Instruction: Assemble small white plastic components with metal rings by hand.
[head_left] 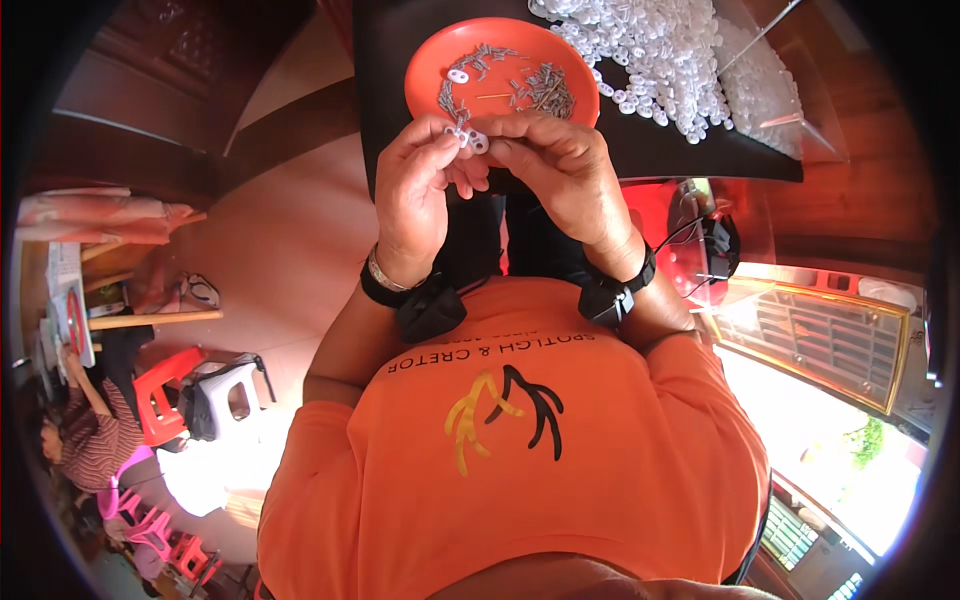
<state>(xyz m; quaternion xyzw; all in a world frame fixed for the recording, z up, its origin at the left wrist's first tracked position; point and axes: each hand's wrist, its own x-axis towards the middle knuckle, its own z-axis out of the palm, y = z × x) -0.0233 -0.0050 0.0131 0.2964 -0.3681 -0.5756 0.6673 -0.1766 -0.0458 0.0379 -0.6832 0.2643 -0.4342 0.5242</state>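
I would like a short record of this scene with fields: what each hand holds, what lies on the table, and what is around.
left hand: left hand pinches small white plastic rings together with the right hand
right hand: right hand, fingertips on the same rings
dish: orange plate with small grey metal pins and one white ring
pile: heap of white plastic rings beside the plate
surface: black tabletop
wrists: black bands on both
surroundings: red plastic stool, another person seated at far left

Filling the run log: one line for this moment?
both hands pinch small white plastic piece | above orange plate of metal pins | white pieces pile beyond
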